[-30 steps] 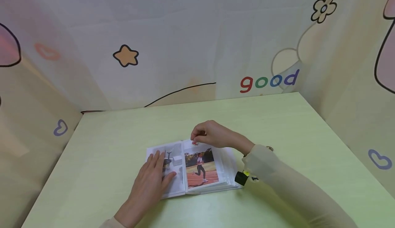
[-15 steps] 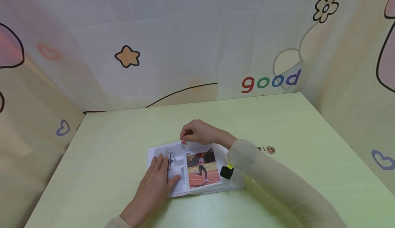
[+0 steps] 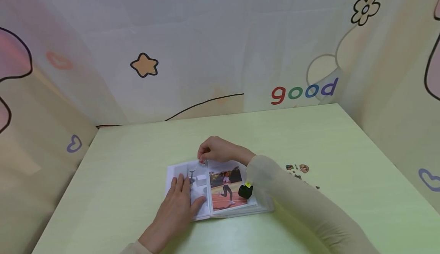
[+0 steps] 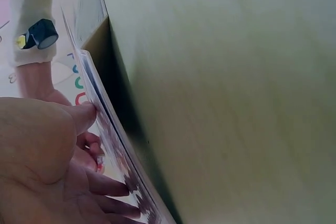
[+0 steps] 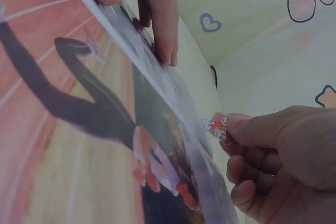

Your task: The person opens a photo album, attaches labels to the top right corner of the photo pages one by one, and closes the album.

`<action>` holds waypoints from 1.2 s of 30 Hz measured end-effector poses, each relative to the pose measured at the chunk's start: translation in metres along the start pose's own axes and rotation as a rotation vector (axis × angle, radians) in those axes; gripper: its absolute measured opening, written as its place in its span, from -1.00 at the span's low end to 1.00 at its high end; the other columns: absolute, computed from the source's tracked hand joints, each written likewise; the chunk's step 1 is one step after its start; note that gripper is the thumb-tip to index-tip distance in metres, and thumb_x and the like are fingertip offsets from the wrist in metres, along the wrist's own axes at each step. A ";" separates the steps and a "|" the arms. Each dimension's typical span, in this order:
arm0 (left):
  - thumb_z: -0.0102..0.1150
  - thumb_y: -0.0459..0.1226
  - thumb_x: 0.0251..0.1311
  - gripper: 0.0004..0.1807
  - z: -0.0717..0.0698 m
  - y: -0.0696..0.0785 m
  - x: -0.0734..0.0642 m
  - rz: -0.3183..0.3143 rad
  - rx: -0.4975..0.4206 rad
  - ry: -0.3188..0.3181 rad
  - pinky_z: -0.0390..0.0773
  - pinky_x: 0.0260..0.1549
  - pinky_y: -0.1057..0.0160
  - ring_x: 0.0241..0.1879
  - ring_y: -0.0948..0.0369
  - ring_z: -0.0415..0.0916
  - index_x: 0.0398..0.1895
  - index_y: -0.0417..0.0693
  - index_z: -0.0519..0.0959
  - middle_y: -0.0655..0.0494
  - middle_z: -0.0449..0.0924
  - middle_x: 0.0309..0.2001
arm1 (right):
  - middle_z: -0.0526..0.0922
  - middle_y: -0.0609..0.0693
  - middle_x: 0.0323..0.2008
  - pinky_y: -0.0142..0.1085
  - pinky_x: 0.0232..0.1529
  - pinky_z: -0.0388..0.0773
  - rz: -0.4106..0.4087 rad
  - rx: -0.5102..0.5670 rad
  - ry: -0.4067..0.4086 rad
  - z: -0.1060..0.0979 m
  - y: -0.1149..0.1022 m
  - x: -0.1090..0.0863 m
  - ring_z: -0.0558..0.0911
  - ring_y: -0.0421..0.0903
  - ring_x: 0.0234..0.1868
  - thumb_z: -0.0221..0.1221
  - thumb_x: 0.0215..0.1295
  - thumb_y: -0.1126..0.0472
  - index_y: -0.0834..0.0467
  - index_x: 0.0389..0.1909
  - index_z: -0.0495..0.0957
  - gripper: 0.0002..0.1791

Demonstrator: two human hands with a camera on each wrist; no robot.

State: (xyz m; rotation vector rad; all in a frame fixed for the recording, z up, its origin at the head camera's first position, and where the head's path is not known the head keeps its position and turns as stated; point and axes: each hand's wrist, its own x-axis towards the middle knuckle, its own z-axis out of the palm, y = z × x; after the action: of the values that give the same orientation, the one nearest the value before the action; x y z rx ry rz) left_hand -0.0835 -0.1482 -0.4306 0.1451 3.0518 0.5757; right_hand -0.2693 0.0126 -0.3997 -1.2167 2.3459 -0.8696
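Lower centre: left hand (image 3: 177, 204) rested straight-fingered, probably steadying album (image 3: 209, 201); right hand (image 3: 217, 149) pinched sticker (image 5: 216, 127) edge, likely for aim.

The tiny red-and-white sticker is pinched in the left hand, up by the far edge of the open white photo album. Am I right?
Not quite: the right hand pinches the tiny red-and-white sticker, not the left hand, as the head view shows. The sticker is indeed by the far edge of the open white photo album.
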 end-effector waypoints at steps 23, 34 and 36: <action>0.19 0.11 0.42 -0.09 0.001 -0.001 0.002 -0.010 0.025 -0.042 0.17 0.43 -0.23 0.53 -0.34 0.00 0.48 -0.49 0.24 -0.43 0.09 0.53 | 0.71 -0.14 -0.30 -0.39 -0.16 0.53 -0.021 -0.158 -0.022 0.019 0.002 0.014 0.56 -0.25 -0.31 0.26 0.46 0.29 0.09 -0.23 0.76 -0.89; 0.21 0.11 0.40 -0.08 0.002 0.001 0.003 -0.013 0.055 -0.044 0.19 0.42 -0.23 0.52 -0.35 0.03 0.46 -0.50 0.25 -0.45 0.11 0.52 | 0.74 -0.02 -0.13 -0.27 -0.01 0.60 -0.014 -0.203 0.079 0.023 0.000 0.008 0.63 -0.17 -0.16 0.23 0.49 0.26 0.18 -0.05 0.75 -0.83; 0.21 0.11 0.40 -0.08 0.002 0.001 0.003 -0.016 0.056 -0.042 0.19 0.42 -0.23 0.52 -0.35 0.03 0.46 -0.50 0.26 -0.45 0.12 0.52 | 0.73 0.03 -0.07 -0.21 0.06 0.60 -0.028 -0.196 0.118 0.022 -0.002 0.003 0.65 -0.12 -0.09 0.20 0.51 0.26 0.22 0.00 0.73 -0.80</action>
State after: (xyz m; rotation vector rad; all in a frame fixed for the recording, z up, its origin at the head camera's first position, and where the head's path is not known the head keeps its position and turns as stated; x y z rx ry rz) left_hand -0.0864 -0.1462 -0.4320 0.1331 3.0266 0.4796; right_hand -0.2575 0.0015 -0.4145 -1.3091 2.5646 -0.7532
